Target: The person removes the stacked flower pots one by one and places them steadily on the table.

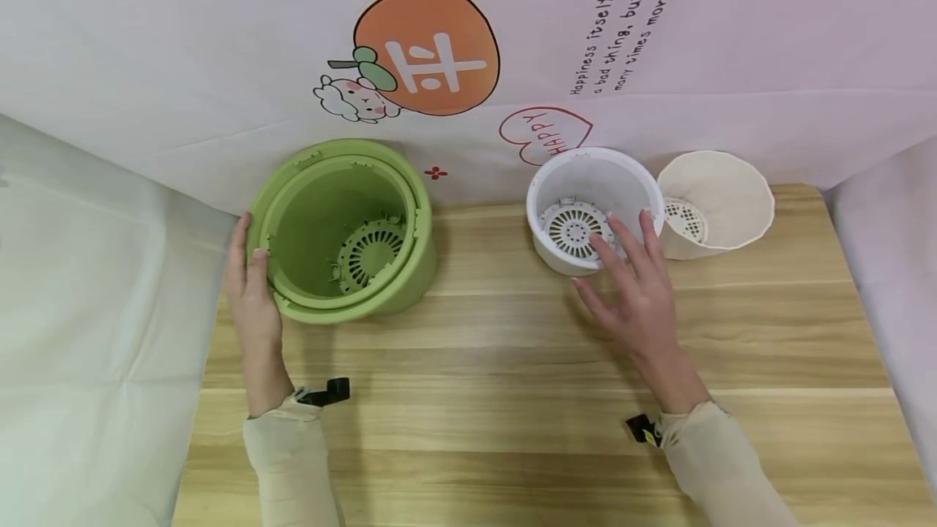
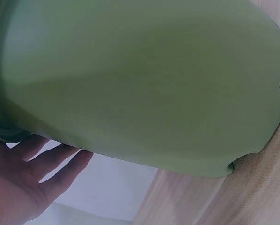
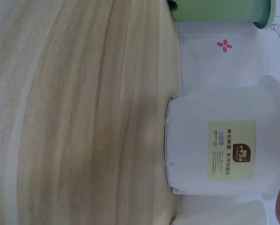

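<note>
Three round plastic pots stand at the back of the wooden table (image 1: 512, 364): one green pot (image 1: 344, 230) touched by the flat left hand (image 1: 252, 291), one white pot (image 1: 586, 206) under the spread, empty right hand (image 1: 637, 299), one cream pot (image 1: 717, 202). The backdrop heart reads "HAPPY" (image 1: 545, 132).

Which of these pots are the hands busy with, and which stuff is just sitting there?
In hand:
green pot, touched at its side by the left hand
white pot, with the right hand at its rim

Lying about:
cream pot beside the white one
table
printed backdrop
</note>
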{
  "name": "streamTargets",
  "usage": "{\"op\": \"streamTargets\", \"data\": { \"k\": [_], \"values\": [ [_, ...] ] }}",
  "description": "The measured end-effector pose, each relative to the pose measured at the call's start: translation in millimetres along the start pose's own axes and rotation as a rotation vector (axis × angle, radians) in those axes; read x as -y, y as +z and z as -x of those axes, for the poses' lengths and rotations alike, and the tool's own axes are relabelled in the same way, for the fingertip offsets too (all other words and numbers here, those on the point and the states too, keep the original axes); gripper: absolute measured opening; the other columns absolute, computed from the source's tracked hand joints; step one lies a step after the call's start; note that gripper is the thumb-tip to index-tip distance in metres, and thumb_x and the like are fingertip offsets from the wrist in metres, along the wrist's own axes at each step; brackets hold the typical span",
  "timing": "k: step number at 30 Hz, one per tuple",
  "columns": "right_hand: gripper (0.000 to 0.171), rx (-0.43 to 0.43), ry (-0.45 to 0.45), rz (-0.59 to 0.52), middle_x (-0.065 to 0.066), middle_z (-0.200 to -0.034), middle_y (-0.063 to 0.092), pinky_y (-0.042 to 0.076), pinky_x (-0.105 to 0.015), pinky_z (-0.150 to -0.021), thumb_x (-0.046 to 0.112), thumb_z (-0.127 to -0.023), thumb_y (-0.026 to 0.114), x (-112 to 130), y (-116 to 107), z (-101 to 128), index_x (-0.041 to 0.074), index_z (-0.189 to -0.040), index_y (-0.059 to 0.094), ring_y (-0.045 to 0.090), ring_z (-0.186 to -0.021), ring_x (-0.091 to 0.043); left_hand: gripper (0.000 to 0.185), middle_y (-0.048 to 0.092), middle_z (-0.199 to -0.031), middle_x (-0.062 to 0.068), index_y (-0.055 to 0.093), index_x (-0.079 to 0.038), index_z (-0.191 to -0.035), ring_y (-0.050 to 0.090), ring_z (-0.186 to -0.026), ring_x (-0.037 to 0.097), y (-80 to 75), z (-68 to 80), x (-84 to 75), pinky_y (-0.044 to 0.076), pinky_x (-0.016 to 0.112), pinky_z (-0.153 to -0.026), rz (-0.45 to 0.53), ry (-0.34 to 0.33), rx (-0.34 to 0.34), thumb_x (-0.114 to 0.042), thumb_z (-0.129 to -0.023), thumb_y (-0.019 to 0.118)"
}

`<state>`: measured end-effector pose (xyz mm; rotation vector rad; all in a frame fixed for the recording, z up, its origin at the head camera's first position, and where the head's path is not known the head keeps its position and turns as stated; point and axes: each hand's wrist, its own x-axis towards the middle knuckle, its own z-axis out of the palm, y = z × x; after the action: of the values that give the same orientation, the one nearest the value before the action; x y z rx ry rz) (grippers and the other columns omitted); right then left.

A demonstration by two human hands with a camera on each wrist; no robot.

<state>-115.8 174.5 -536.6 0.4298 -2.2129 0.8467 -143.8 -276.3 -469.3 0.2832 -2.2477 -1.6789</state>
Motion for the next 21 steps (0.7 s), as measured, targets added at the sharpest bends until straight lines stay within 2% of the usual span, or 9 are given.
{"op": "streamTargets", "data": {
  "k": [3,9,14,21],
  "values": [
    [0.053,-0.003,-0.016,-0.011,-0.02,-0.136,0.059,0.03,-0.058,-0.115,0.046,-0.089,0.068,3.1,2.5,-2.4,0.004,-0.123,0.069,0.036,-0.139,-0.047,0.048,0.032,-0.16,-0.003,0.039,-0.019,-0.153,0.026,-0.146,0.017,0.1,1.0,-0.2,0.023,0.028,-0.119,-0.016,0.0,-0.004,-0.018,-0.105,0.039],
    [0.056,0.015,-0.037,-0.015,-0.018,-0.138,0.058,0.029,-0.06,-0.114,0.045,-0.088,0.069,10.0,6.0,-9.0,0.005,-0.126,0.067,0.037,-0.139,-0.046,0.05,0.031,-0.16,-0.006,0.037,-0.019,-0.154,0.023,-0.147,0.012,1.0,3.2,-0.7,0.016,0.022,-0.119,-0.076,0.0,-0.012,-0.014,-0.105,0.037],
    [0.055,0.033,-0.055,-0.003,-0.016,-0.139,0.058,0.027,-0.062,-0.114,0.045,-0.089,0.067,15.9,8.2,-13.9,0.005,-0.127,0.067,0.039,-0.138,-0.044,0.05,0.031,-0.16,-0.007,0.037,-0.019,-0.154,0.023,-0.147,0.011,0.7,3.2,0.2,0.016,0.023,-0.12,-0.082,0.0,-0.012,-0.015,-0.105,0.038],
    [0.052,0.062,-0.093,-0.086,-0.018,-0.139,0.058,0.032,-0.056,-0.114,0.038,-0.089,0.069,24.4,12.4,-23.2,0.003,-0.128,0.066,0.04,-0.138,-0.044,0.05,0.031,-0.16,-0.008,0.038,-0.021,-0.154,0.023,-0.147,0.013,-1.0,2.5,-0.6,0.017,0.026,-0.12,-0.065,-0.016,-0.005,-0.014,-0.105,0.039]
  ]
}}
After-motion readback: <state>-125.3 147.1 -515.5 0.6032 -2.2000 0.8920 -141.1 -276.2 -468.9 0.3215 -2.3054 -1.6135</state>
